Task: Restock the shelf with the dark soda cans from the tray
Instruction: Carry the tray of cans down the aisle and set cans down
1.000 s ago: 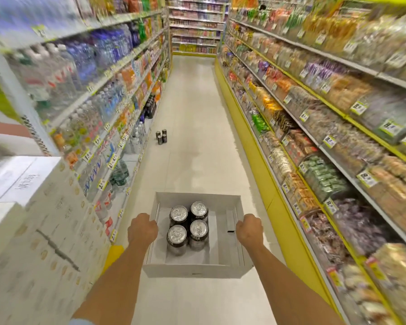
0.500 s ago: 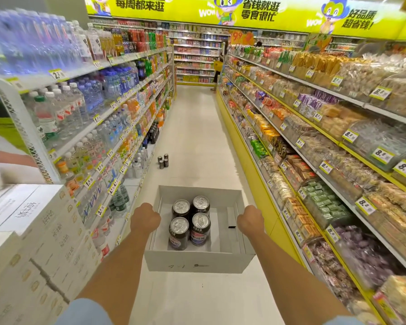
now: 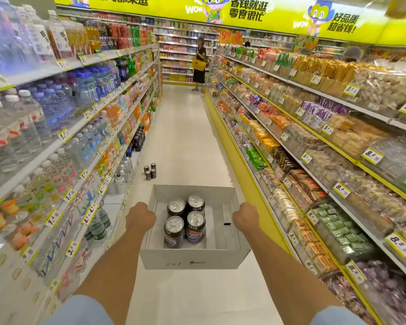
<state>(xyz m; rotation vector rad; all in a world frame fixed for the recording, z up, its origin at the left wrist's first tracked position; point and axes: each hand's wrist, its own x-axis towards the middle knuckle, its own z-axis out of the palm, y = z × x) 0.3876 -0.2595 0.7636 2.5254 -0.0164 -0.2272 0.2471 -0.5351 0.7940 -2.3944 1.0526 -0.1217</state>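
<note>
The white cardboard tray [image 3: 193, 262] bears handwritten marks on its near wall, roughly "901"; overhead a yellow banner [image 3: 244, 10] reads "WOW" with Chinese characters, and price tags [image 3: 372, 156] show "8." Four dark soda cans [image 3: 186, 221], silver-topped with a red-and-blue round logo, stand upright in a tight square between the two hands. The left hand [image 3: 140, 218] and right hand [image 3: 245, 216] have their fingers curled closed over the tray's side walls. Beyond the fingers the aisle floor [image 3: 185, 137] lies open, with a few dark cans [image 3: 150, 171] standing by the left shelf [image 3: 63, 137].
</note>
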